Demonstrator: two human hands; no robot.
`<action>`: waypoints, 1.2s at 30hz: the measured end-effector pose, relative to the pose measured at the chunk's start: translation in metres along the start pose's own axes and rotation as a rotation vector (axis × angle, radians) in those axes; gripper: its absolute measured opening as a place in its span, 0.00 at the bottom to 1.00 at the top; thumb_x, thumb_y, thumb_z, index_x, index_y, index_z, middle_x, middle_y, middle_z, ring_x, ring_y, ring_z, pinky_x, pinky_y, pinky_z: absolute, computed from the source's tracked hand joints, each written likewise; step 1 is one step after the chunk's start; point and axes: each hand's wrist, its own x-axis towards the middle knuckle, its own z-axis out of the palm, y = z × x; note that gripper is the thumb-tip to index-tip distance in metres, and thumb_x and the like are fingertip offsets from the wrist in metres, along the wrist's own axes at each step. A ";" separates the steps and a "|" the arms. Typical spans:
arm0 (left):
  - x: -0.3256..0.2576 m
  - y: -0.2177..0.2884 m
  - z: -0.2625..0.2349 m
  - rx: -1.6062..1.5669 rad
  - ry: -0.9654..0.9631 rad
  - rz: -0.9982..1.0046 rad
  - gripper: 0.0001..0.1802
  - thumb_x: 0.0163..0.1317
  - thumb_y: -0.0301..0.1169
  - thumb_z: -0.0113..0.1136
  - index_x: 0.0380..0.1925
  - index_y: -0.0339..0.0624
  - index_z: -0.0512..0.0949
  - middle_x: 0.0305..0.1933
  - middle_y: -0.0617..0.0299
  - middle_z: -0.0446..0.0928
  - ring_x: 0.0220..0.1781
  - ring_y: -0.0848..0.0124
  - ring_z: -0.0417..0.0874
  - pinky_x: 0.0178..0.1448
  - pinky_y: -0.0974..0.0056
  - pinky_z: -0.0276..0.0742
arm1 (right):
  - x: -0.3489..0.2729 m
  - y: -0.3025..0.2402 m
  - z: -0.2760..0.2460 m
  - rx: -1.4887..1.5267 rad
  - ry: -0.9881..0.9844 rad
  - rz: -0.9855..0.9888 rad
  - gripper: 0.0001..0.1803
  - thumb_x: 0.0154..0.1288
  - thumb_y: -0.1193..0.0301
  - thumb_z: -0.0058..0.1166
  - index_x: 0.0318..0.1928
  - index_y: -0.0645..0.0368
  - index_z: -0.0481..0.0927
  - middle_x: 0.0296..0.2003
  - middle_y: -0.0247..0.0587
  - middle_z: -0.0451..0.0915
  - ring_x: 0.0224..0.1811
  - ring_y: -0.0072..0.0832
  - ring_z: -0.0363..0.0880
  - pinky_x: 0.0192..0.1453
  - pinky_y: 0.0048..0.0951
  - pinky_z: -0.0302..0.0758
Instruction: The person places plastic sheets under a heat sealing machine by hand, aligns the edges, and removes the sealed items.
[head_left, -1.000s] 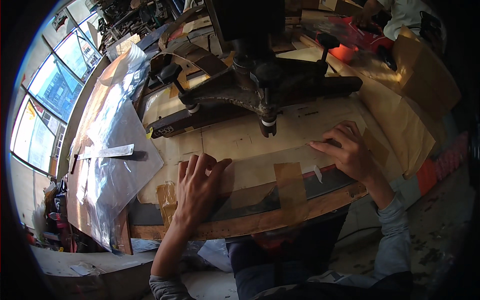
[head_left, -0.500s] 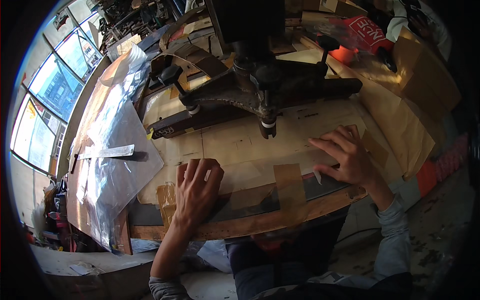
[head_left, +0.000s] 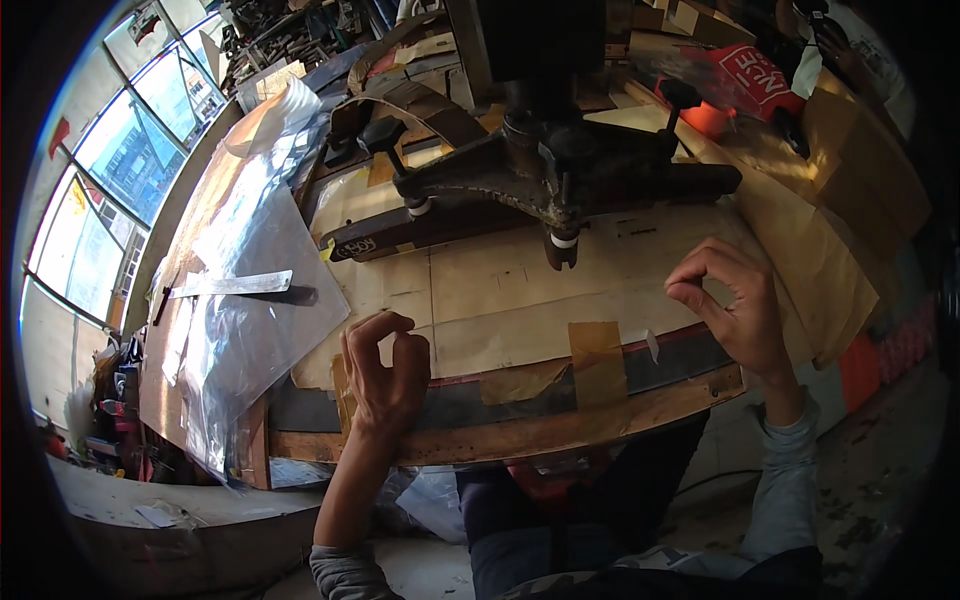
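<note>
My left hand is over the front left part of a pale paper sheet on the work table, its fingers curled in and the thumb close to the index finger. Anything between them is hidden. My right hand is above the sheet's right side, its thumb and index tips pinched together; whatever they may hold is too small to make out. A small white scrap lies apart from it, near the dark strip along the front. Brown tape crosses the sheet's front edge and this strip.
A black metal clamp stand with knobs and a long bar spans the sheet. To the left, a metal ruler lies on clear plastic film. Brown paper and a red bag are at the right.
My right hand has lifted away from the white scrap and gone from spread fingers to a pinch. My left hand has turned and its fingers curl differently. The whole view has shifted slightly.
</note>
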 end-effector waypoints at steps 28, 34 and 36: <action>0.021 0.020 -0.010 0.031 -0.067 -0.121 0.08 0.48 0.22 0.58 0.30 0.41 0.72 0.45 0.54 0.72 0.45 0.61 0.75 0.61 0.48 0.60 | -0.005 -0.019 -0.005 -0.116 0.133 -0.206 0.07 0.51 0.77 0.64 0.31 0.60 0.79 0.27 0.37 0.76 0.30 0.30 0.75 0.33 0.29 0.70; 0.039 0.071 0.001 -0.016 0.063 0.148 0.19 0.55 0.30 0.59 0.49 0.49 0.78 0.47 0.64 0.78 0.42 0.74 0.81 0.63 0.54 0.61 | -0.019 -0.038 0.018 -0.108 0.111 -0.376 0.10 0.52 0.78 0.63 0.35 0.60 0.77 0.31 0.41 0.74 0.28 0.32 0.75 0.26 0.29 0.72; 0.045 0.077 0.000 -0.034 0.102 0.174 0.19 0.55 0.31 0.60 0.48 0.48 0.79 0.43 0.65 0.79 0.39 0.75 0.81 0.60 0.57 0.66 | -0.022 -0.043 0.021 -0.143 0.177 -0.380 0.11 0.52 0.78 0.64 0.37 0.61 0.77 0.31 0.41 0.74 0.28 0.32 0.75 0.26 0.29 0.72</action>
